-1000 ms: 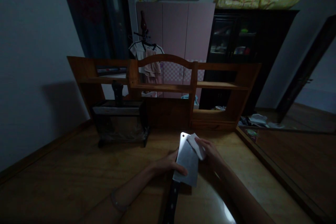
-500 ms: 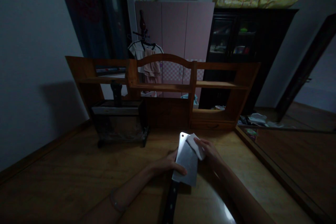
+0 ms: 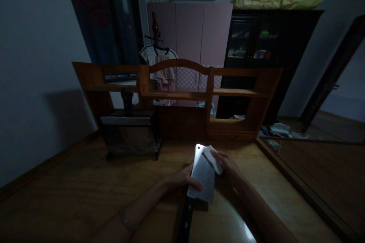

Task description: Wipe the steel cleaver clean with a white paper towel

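Observation:
A cleaver [image 3: 203,176] with a broad steel blade and a black riveted handle is held tilted above the wooden tabletop, its handle pointing down toward me. My left hand [image 3: 186,178] grips the blade near the handle, thumb across the face and fingers hidden behind. Pinched in my right hand [image 3: 226,161] is a folded white cloth or tissue [image 3: 213,159], pressed against the blade's upper right edge. Behind, at the left, stands a dark knife block [image 3: 131,131], with a black-handled knife [image 3: 127,102] upright in it.
A wooden shelf unit [image 3: 176,95] spans the back of the wooden tabletop [image 3: 137,190]. The raised table edge [image 3: 296,186] runs along the right. Beyond are a pink wardrobe [image 3: 188,30] and a dark cabinet [image 3: 256,45].

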The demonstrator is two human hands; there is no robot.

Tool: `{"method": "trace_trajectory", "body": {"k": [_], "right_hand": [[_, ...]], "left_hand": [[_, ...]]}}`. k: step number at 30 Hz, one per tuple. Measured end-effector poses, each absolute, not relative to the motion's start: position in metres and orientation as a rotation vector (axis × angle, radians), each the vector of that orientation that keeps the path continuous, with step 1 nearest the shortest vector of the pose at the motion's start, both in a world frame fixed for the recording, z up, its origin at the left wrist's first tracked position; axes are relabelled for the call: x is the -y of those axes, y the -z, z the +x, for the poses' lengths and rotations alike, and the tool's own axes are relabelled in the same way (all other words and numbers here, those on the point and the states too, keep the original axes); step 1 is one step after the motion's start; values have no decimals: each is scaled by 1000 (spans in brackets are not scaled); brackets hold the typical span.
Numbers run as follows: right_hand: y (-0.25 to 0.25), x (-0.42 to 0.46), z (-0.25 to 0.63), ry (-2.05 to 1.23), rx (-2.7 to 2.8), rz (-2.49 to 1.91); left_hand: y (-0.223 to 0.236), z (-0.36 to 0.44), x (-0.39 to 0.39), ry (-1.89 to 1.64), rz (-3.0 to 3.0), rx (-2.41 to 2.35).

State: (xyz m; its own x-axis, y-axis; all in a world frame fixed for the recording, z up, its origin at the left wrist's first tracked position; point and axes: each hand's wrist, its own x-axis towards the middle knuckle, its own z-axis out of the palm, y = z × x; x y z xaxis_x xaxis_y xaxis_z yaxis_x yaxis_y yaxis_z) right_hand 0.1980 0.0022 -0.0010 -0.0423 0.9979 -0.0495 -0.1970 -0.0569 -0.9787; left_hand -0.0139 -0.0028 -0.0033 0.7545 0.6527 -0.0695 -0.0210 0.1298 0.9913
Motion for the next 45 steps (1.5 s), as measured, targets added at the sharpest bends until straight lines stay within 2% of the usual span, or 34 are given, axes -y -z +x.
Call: {"method": "trace_trajectory", "body": {"k": [13,26,30,36,45], "right_hand": [[10,-10,201,-1346,1046,-1140],[12,-15,220,-1141,904,-1125],[3,-14,215,-947,1042,-1103],[-11,1,194,-676,1530,-1016],[4,-2,187,-325,1876,-987]], "left_hand": [[6,-13,3,-564,1334,-573],[8,-7,2,-741,1220,-582],[8,-6,-1,-746,1215,-568],[16,-8,-5,-725,1250,-571],[13,-6,-3,-719,1258,-551]]}}
